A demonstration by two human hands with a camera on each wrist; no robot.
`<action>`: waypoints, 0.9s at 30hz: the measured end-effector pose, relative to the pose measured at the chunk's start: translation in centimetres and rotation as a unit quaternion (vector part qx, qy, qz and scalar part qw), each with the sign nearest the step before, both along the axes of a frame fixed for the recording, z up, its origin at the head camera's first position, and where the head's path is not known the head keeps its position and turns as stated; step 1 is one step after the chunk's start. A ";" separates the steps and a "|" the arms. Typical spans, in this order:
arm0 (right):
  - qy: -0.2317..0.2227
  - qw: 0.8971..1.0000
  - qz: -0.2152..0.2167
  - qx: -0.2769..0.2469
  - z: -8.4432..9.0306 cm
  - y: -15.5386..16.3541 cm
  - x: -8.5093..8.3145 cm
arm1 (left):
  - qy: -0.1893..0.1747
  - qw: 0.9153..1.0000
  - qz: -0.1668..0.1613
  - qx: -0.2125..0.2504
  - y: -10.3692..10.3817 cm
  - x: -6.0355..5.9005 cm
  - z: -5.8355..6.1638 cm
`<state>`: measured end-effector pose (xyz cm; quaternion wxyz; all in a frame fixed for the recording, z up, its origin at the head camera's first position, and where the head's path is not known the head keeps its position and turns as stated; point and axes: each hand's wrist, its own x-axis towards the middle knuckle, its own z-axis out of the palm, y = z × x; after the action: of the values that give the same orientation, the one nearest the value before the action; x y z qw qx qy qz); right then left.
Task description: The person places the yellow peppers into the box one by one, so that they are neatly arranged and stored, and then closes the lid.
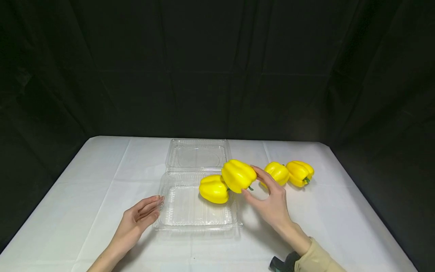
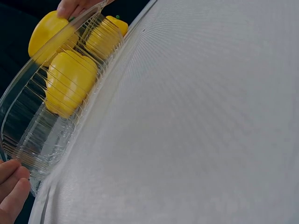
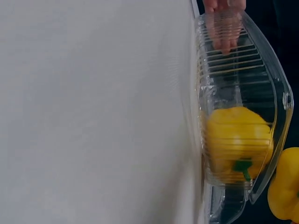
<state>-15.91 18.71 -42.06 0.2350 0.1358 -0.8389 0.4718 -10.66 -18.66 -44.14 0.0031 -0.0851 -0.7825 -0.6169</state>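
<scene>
My right hand (image 1: 273, 204) pinches a yellow bell pepper (image 1: 238, 175) between thumb and fingers, above the right side of a clear plastic clamshell box (image 1: 180, 227). Inside the box's base lies another yellow bell pepper (image 1: 213, 189), partly covered by the held one in the head view. At the box's left wall is my left hand (image 1: 132, 223), its fairly straight fingers touching the rim. Through the clear wall, the right wrist view shows the pepper in the box (image 3: 238, 140) with its green stem.
Two more yellow peppers, one nearer (image 1: 278, 173) and one farther right (image 1: 299, 173), lie on the white tablecloth (image 1: 340, 226) beyond my right hand. The box's lid (image 1: 198, 155) lies folded back. Black curtain (image 1: 210, 75) hangs behind the table.
</scene>
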 end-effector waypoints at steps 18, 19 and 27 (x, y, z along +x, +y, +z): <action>0.046 0.996 0.075 0.018 1.0 -3.0 -0.3 | -0.007 1.000 -0.005 0.008 0.0 -0.2 -0.1; 0.049 0.996 0.077 0.021 0.9 -3.1 -0.3 | -0.005 1.000 -0.006 0.008 0.0 -0.2 -0.1; 0.058 0.993 0.102 0.032 1.1 -3.6 -0.4 | -0.003 1.000 -0.005 0.006 -0.1 -0.1 -0.1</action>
<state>-16.29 15.10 -40.98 0.2292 0.2548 -0.8203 0.4579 -10.79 -18.78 -44.29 -0.0018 -0.0877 -0.7783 -0.6217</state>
